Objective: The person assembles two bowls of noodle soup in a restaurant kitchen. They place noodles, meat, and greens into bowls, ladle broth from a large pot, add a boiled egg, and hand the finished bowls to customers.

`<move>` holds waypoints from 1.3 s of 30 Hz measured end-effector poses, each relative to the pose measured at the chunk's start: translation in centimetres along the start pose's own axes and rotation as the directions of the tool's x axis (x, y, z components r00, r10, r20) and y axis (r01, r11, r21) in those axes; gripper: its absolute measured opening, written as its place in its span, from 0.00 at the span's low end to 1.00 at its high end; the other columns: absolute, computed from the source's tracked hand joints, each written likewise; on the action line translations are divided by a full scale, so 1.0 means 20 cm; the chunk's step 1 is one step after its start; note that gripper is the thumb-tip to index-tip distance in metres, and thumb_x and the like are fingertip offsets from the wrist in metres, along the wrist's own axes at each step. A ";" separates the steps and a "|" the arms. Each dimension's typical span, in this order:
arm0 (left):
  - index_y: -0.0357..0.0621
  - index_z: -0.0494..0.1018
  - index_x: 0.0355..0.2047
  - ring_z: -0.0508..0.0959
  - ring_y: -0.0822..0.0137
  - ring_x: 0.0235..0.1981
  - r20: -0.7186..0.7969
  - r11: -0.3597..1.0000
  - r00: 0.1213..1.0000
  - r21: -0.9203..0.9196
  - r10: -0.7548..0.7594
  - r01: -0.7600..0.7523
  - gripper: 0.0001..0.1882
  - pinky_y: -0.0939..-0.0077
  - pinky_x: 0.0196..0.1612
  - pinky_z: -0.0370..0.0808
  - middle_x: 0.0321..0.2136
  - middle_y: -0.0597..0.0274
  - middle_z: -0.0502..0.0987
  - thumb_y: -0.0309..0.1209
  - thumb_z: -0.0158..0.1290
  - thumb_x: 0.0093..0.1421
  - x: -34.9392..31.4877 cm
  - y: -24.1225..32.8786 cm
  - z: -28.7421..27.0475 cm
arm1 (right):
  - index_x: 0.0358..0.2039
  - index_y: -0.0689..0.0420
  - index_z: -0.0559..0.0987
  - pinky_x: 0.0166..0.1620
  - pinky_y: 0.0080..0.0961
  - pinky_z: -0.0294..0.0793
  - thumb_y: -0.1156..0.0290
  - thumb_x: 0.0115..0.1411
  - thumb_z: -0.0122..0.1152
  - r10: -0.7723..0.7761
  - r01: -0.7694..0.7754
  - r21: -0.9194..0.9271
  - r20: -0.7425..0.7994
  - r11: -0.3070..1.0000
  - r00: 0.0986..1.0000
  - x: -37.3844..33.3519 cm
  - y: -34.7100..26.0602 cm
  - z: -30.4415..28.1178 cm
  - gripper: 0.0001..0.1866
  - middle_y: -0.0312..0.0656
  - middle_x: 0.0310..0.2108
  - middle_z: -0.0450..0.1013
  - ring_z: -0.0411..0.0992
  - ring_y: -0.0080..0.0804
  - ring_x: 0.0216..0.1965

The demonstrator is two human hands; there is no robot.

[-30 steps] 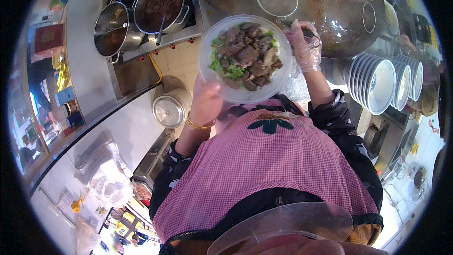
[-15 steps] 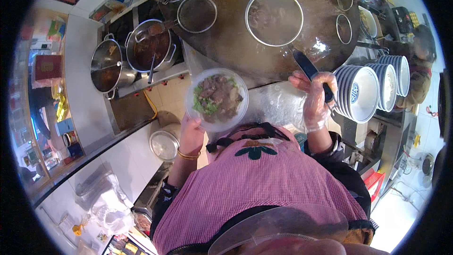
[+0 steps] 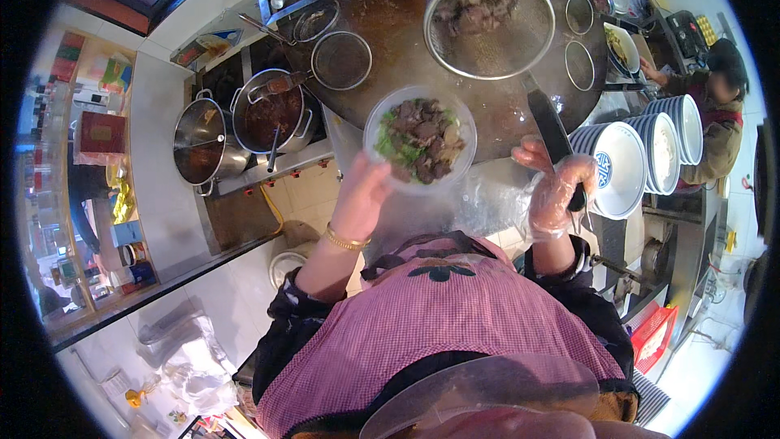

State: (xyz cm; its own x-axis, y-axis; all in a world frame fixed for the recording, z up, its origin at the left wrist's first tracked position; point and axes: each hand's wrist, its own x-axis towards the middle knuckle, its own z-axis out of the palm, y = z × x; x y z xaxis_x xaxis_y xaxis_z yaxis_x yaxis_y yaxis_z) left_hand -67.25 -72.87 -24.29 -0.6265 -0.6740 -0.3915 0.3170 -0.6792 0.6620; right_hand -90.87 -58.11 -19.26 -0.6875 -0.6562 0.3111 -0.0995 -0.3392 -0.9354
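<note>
My left hand (image 3: 362,197) grips the near left rim of a round translucent bowl (image 3: 388,177). Chunks of dark meat (image 3: 422,134) and chopped green herbs (image 3: 396,145) lie in the bowl. In a clear plastic glove, my right hand (image 3: 561,187) is wrapped round the black handle (image 3: 551,123) of a mesh strainer. The strainer's round basket (image 3: 487,53) is raised over a large steaming pan of brown broth (image 3: 390,8), with pieces of meat (image 3: 479,4) in its mesh.
Two steel pots, one (image 3: 197,138) beside another (image 3: 268,134), stand left of the pan. Right of it are stacks of white bowls (image 3: 621,183) with blue patterns. More round strainers, one (image 3: 341,61) at left, sit in the pan. A co-worker (image 3: 719,114) stands at far right.
The strainer has risen out of the broth, and the meat in it now shows. The bowl has moved right and a little up, nearer the strainer.
</note>
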 end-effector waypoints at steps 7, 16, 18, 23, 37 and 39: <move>0.42 0.70 0.46 0.77 0.69 0.43 0.016 0.995 0.997 -0.067 -0.071 0.072 0.14 0.73 0.50 0.74 0.41 0.63 0.76 0.33 0.52 0.61 0.21 0.04 0.27 | 0.38 0.57 0.65 0.41 0.40 0.80 0.54 0.68 0.49 -0.009 0.008 -0.028 -0.054 1.000 0.998 0.07 -0.02 0.06 0.17 0.62 0.38 0.76 0.79 0.49 0.31; 0.45 0.71 0.41 0.76 0.66 0.42 -0.007 0.984 0.992 -0.125 -0.125 0.123 0.12 0.67 0.49 0.74 0.40 0.63 0.76 0.34 0.55 0.59 0.23 0.07 0.32 | 0.37 0.56 0.66 0.44 0.43 0.79 0.54 0.67 0.49 0.049 -0.051 0.043 0.056 0.998 0.997 0.08 0.00 0.04 0.17 0.66 0.43 0.73 0.78 0.53 0.40; 0.44 0.71 0.42 0.76 0.66 0.43 -0.007 0.983 0.992 -0.132 -0.129 0.127 0.12 0.67 0.49 0.74 0.41 0.63 0.76 0.34 0.55 0.59 0.21 0.08 0.32 | 0.44 0.56 0.68 0.46 0.44 0.78 0.47 0.67 0.44 -0.061 0.048 0.089 0.143 0.995 0.988 0.06 0.01 0.03 0.23 0.65 0.45 0.73 0.78 0.53 0.41; 0.43 0.70 0.43 0.76 0.66 0.43 0.036 0.983 0.994 -0.149 -0.101 0.106 0.13 0.66 0.50 0.74 0.43 0.62 0.76 0.33 0.54 0.59 0.19 0.09 0.32 | 0.44 0.47 0.62 0.45 0.45 0.79 0.43 0.67 0.46 -0.005 0.006 -0.034 0.019 0.999 1.000 0.03 0.05 0.04 0.21 0.65 0.42 0.73 0.79 0.53 0.37; 0.41 0.65 0.56 0.73 0.61 0.51 0.010 0.986 0.990 -0.091 -0.138 0.139 0.25 0.62 0.56 0.72 0.52 0.57 0.72 0.38 0.53 0.61 0.17 0.08 0.29 | 0.44 0.51 0.64 0.46 0.43 0.78 0.43 0.67 0.44 0.046 -0.044 -0.023 0.058 0.999 0.997 0.06 -0.03 0.12 0.23 0.63 0.42 0.74 0.79 0.52 0.37; 0.41 0.65 0.56 0.73 0.61 0.51 0.037 0.988 0.992 -0.090 -0.124 0.127 0.25 0.62 0.56 0.72 0.52 0.57 0.72 0.38 0.53 0.61 0.16 0.09 0.29 | 0.43 0.51 0.65 0.45 0.43 0.78 0.42 0.67 0.44 0.051 -0.049 -0.036 0.062 0.998 0.997 0.06 -0.04 0.12 0.23 0.63 0.42 0.74 0.79 0.52 0.37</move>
State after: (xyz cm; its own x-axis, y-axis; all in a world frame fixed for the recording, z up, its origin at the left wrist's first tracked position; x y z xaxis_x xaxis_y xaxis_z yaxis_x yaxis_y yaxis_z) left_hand -72.80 -74.48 -20.68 -0.6867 -0.5734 -0.4469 0.2980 -0.7827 0.5464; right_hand -89.85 -60.25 -17.74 -0.6458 -0.7131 0.2728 -0.0917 -0.2823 -0.9549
